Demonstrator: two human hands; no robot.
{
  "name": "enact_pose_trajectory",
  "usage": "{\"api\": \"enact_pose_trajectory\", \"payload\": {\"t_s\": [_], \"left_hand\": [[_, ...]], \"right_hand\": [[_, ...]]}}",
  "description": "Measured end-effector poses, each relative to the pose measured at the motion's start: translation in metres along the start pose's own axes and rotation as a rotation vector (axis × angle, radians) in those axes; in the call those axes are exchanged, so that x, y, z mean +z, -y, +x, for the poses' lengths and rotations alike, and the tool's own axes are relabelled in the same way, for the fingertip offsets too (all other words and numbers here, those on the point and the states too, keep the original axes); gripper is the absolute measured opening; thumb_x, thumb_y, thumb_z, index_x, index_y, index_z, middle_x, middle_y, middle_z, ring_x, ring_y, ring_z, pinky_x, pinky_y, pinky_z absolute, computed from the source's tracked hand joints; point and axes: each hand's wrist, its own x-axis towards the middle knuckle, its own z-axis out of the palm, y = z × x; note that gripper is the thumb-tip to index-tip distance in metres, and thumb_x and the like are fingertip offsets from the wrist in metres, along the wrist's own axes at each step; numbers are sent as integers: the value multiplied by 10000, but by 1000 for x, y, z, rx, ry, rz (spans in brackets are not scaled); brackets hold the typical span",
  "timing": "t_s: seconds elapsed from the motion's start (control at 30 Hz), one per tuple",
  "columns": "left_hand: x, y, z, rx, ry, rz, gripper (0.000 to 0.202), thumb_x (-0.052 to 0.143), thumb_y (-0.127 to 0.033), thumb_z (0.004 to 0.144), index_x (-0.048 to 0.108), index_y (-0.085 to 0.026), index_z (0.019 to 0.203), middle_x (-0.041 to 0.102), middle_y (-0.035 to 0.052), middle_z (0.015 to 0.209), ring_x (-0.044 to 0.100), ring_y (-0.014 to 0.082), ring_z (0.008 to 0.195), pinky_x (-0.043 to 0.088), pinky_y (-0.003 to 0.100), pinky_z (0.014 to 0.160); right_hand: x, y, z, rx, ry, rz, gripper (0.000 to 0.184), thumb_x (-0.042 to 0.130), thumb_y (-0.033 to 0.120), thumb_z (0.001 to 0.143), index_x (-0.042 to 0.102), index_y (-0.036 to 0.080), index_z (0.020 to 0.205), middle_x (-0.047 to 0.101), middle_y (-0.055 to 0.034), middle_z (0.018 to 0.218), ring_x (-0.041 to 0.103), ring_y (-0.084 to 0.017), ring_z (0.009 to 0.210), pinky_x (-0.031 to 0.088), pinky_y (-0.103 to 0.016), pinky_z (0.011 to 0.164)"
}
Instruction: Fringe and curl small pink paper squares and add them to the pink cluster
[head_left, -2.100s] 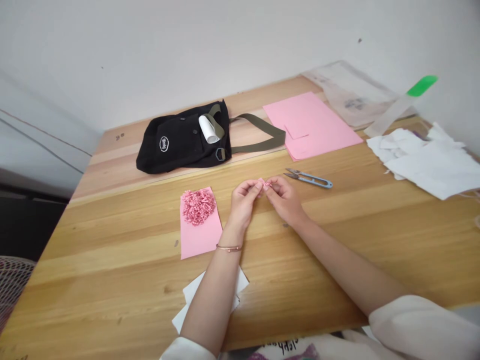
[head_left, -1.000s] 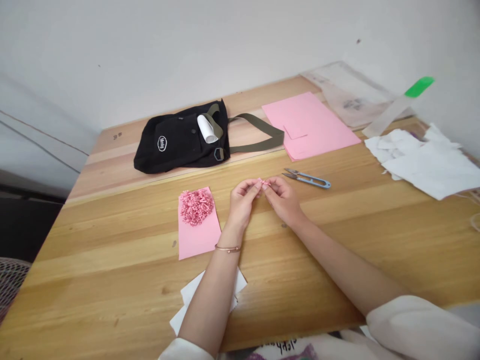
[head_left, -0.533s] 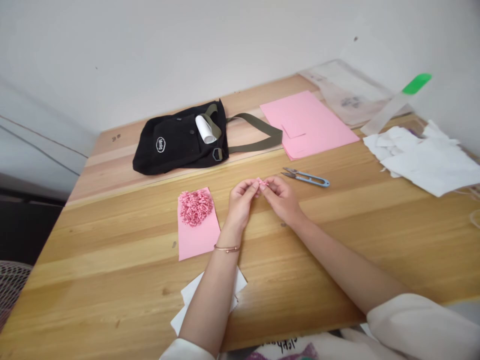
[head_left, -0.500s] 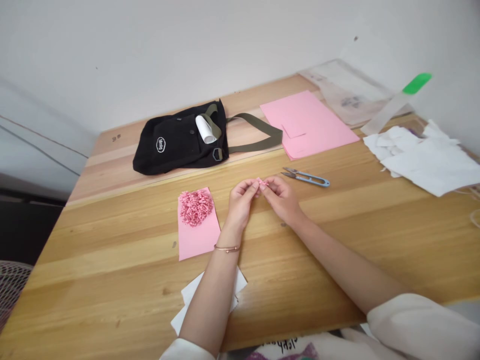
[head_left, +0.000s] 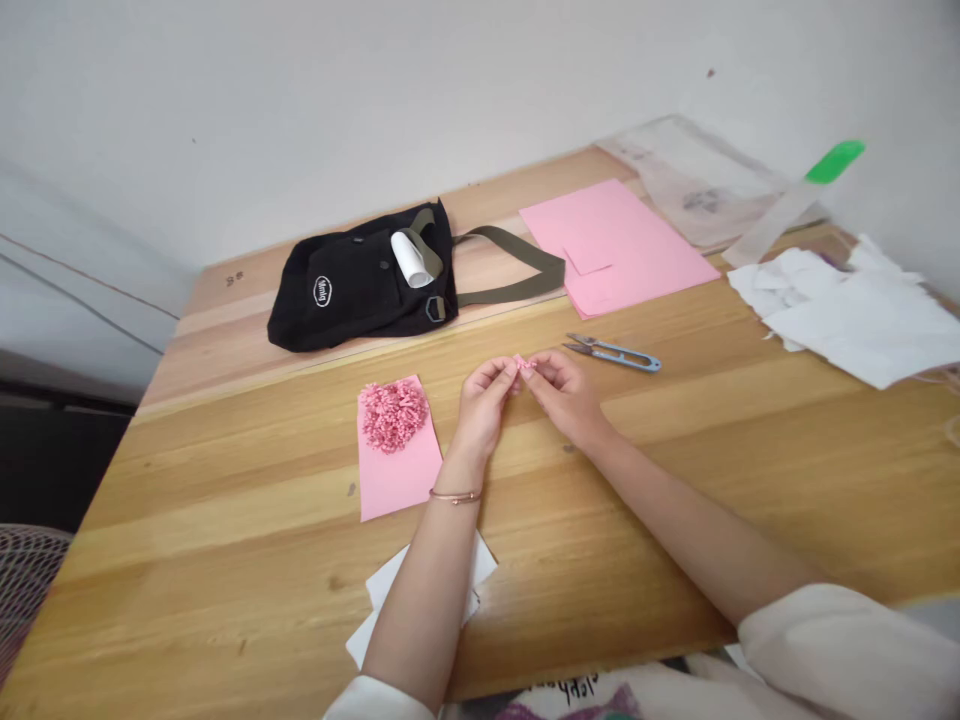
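Note:
Both hands meet near the middle of the table, pinching a small pink bunch of bead-like tips point(head_left: 524, 363) between thumbs and fingers. My left hand point(head_left: 484, 398) is closed on its left side, my right hand point(head_left: 566, 398) on its right. The fingers cover most of the bunch, so its lower part is hidden. To the left, a larger heap of pink flower stamens point(head_left: 393, 415) rests on a small pink sheet point(head_left: 397, 485). Blue-handled thread snips point(head_left: 615, 353) lie just beyond my right hand.
A black bag point(head_left: 352, 280) with a white roll point(head_left: 410, 260) on it lies at the back. Larger pink sheets point(head_left: 637, 240) sit right of its strap. White sheets point(head_left: 870, 320) are piled at the right, near a green-tipped strip point(head_left: 836, 162). White paper pieces point(head_left: 386, 578) lie under my left forearm.
Both hands stay together on the pink bunch, with only tiny finger movement. The whole view has shifted very slightly; nothing on the table has moved.

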Motion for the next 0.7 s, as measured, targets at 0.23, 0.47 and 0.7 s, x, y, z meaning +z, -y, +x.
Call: {"api": "enact_pose_trajectory", "payload": {"t_s": [0.23,0.47,0.7], "left_hand": [[1,0,0,-7,-19,-11,205,767,-281,584,637,-138,652,571,-18,629,454,60,578,350,204,590],[1,-3,0,-27,-45,-37,215,793,-267,538,658,-137,643,585,-22,594,465,52,559,353,194,577],[1,-2,0,-31,-44,-45,212,796,-262,530,661,-136,634,593,-21,592,467,47,549,357,189,572]], "right_hand": [[-1,-2,1,-10,-5,5,222,628,406,747,541,203,771,622,21,627,583,-119,595,446,-256,592],[-2,-1,1,-8,0,-11,234,634,421,736,543,208,771,609,25,622,569,-122,594,437,-260,586],[-2,-1,1,-11,2,14,224,645,409,725,557,209,769,622,20,643,579,-123,606,443,-264,601]]}}
